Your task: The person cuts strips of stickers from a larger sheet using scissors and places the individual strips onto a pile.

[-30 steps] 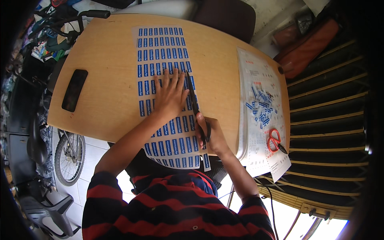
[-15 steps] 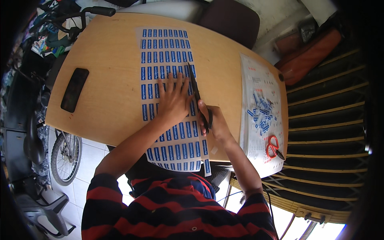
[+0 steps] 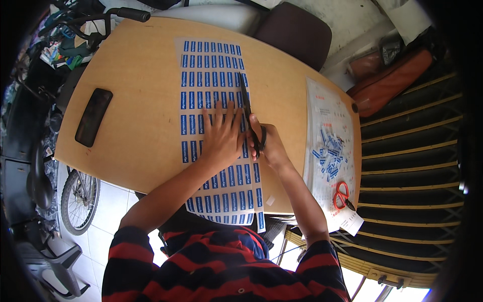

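Note:
A long sheet of blue labels (image 3: 192,122) lies on the wooden table (image 3: 136,100), its near end hanging past the edge toward me. My left hand (image 3: 221,138) rests flat on the sheet with fingers spread. Black-handled scissors (image 3: 246,98) are gripped in my right hand (image 3: 271,147), blades pointing away from me along the sheet's rightmost column of labels. Below the scissors a narrow strip of labels (image 3: 259,199) is cut free from the sheet along its right side. How far the blades are apart is too small to tell.
On the right, large printed papers (image 3: 317,100) bear a pile of small cut labels (image 3: 329,158) and red-handled scissors (image 3: 341,195). A black phone (image 3: 94,117) lies at the left. Beyond the table stand a dark chair (image 3: 294,35) and a bicycle handlebar (image 3: 133,14).
My right hand and the scissors have moved farther up the sheet, and the cut strip is longer. The left hand stays flat on the labels. The whole view has shifted slightly.

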Motion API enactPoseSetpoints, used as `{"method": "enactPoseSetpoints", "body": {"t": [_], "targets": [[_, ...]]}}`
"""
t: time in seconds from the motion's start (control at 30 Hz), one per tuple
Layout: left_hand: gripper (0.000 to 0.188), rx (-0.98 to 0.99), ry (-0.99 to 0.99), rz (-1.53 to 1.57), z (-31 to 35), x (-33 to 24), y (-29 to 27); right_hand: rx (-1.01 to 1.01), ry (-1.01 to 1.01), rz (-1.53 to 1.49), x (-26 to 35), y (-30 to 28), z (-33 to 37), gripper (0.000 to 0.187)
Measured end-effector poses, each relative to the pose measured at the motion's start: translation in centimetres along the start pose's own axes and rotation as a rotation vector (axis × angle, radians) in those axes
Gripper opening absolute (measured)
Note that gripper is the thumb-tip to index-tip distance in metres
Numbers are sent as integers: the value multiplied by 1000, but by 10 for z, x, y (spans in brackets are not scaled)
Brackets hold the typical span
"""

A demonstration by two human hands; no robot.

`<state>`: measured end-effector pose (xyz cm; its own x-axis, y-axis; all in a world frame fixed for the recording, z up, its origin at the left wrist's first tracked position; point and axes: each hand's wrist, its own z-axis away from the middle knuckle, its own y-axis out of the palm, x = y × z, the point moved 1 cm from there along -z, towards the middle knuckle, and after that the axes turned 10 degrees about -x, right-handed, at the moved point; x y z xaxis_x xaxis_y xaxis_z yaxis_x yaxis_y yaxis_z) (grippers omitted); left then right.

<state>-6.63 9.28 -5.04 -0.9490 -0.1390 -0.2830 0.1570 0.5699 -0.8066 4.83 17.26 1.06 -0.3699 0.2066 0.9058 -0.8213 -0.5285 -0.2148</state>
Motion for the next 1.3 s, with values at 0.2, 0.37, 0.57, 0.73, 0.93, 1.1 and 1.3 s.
{"method": "enactPoseSetpoints", "body": {"t": [0.2, 0.37, 0.57, 0.73, 0.93, 1.1, 1.3], "targets": [[60, 10, -3, -1, 1, 1, 2, -15, -19, -26, 8, 6, -24, 66], [60, 53, -3, -14, 0, 0, 0, -13, 7, -41, 19, 7, -41, 66], [59, 62, 8, -32, -1, 0, 0, -17, -11, -17, 23, 10, -68, 67], [59, 68, 0, -25, -2, 1, -1, -34, -19, -14, 38, 18, -98, 68], [60, 118, 0, -46, -3, 0, -1, -6, -88, 13, 55, 21, -145, 68], [64, 131, 4, -93, -1, 4, 7, -40, -171, 13, 70, 26, -184, 70], [79, 123, 142, 76, -6, 0, 2, -83, -231, -80, 70, -5, -117, 72]]}}
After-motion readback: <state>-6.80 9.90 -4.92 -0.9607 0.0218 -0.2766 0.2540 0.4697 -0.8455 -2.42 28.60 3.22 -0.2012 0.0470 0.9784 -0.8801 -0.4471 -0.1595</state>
